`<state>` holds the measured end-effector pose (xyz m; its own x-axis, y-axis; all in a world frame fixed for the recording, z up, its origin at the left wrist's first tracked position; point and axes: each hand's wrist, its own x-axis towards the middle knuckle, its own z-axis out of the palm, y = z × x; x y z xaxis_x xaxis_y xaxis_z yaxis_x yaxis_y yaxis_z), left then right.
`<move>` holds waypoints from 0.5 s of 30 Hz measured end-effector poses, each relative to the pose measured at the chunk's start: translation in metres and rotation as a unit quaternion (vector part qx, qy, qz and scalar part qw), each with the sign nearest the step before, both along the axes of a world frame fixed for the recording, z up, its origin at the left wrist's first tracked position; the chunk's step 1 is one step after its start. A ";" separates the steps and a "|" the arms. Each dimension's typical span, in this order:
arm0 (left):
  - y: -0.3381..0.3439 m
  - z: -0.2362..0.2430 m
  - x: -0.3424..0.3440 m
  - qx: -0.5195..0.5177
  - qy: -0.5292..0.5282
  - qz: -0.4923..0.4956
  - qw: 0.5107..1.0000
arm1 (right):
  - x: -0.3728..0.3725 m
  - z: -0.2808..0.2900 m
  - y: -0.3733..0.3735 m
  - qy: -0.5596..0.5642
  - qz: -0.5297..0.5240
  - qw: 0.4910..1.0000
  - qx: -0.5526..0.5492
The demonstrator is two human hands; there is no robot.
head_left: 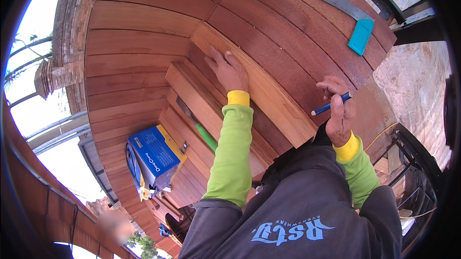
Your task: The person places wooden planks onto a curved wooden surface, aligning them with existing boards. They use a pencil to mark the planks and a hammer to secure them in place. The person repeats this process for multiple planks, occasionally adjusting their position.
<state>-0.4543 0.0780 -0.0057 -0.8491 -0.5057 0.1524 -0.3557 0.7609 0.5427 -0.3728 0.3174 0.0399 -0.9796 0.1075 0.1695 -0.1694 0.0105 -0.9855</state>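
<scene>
A loose wooden board [269,93] lies lengthwise on the reddish decking, its near end close to my body. My left hand [229,71] rests on the board's left side, fingers apart and pressed lightly to the wood. Over to the right, my right hand [338,115] is closed around a blue pencil [331,104], held crosswise beyond the board's near end. A second board [204,96] runs alongside to the left. Beside it lies a tool with a green handle [207,137] and a dark blade, partly hidden by my left sleeve.
A try square with a teal handle [361,37] lies at the far right of the decking. To the left stands a blue and yellow box [156,156] with a cord on it. Dark metal framing [418,151] borders the right side. A blurred person appears at lower left.
</scene>
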 end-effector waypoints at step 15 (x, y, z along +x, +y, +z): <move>0.004 0.007 0.003 0.021 0.001 0.024 0.999 | -0.180 -0.048 -0.140 -0.095 0.131 0.975 -0.149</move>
<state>-0.4517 0.0817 0.0015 -0.8230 -0.5526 0.1316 -0.3909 0.7190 0.5747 -0.5527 0.1773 -0.0078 -0.9908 -0.1341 -0.0184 0.0584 -0.3008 -0.9519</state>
